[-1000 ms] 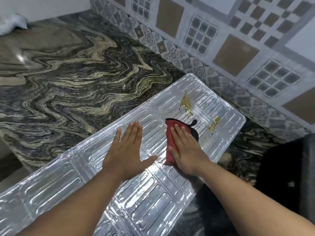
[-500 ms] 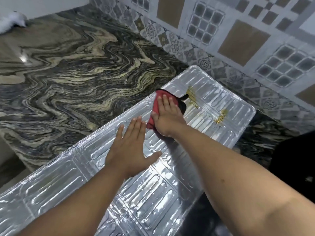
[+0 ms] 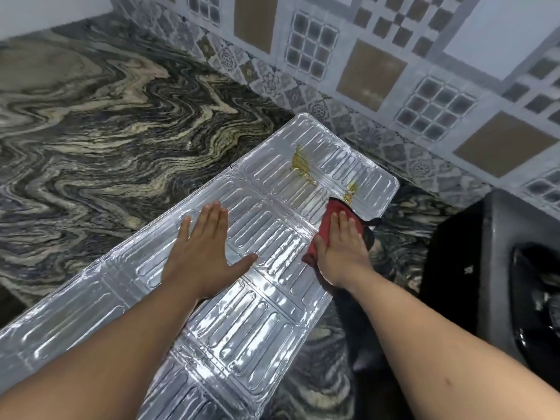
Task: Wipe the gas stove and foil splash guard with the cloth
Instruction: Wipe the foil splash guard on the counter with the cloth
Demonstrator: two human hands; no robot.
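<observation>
Two flat hands work the foil splash guard [image 3: 266, 268] lying on the countertop [image 3: 106, 131]: left hand [image 3: 203, 253] steadies this thin, likely dent-prone sheet, right hand [image 3: 344, 247] presses the soft red cloth [image 3: 328, 218], fingers straight.

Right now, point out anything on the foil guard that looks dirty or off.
Two yellow-brown stains sit on the far end of the guard: a larger smear near the far edge, and a smaller one just beyond the red cloth under the right hand. The cloth partly overhangs the guard's right edge.
</observation>
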